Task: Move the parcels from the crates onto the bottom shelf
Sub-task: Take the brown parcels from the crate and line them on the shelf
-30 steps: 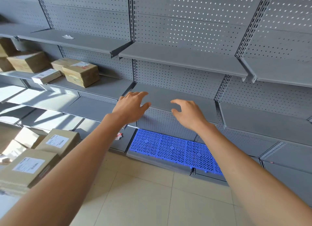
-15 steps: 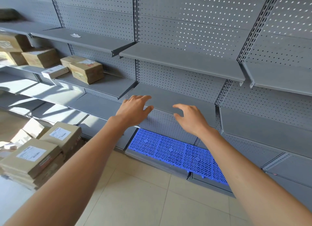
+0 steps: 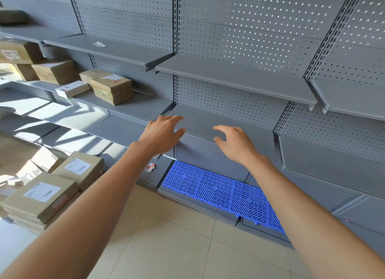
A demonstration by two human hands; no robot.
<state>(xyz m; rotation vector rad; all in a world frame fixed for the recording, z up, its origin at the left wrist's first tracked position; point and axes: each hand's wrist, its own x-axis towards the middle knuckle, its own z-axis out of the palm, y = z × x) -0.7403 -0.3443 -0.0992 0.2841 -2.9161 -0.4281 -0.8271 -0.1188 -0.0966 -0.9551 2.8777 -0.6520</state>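
both hands out and empty, nothing picked up yet

i'm holding my left hand (image 3: 161,132) and right hand (image 3: 235,142) in front of the grey shelving, fingers loosely spread, gripping nothing. i'm judging this as the gap between loads: the next move means turning left and down to the stacked parcels (image 3: 48,192). i cannot see a crate around them from here. the bottom shelf (image 3: 225,195), with its blue grid mat, is showing no parcels; other boxes (image 3: 111,87) are sitting on a higher shelf at left.
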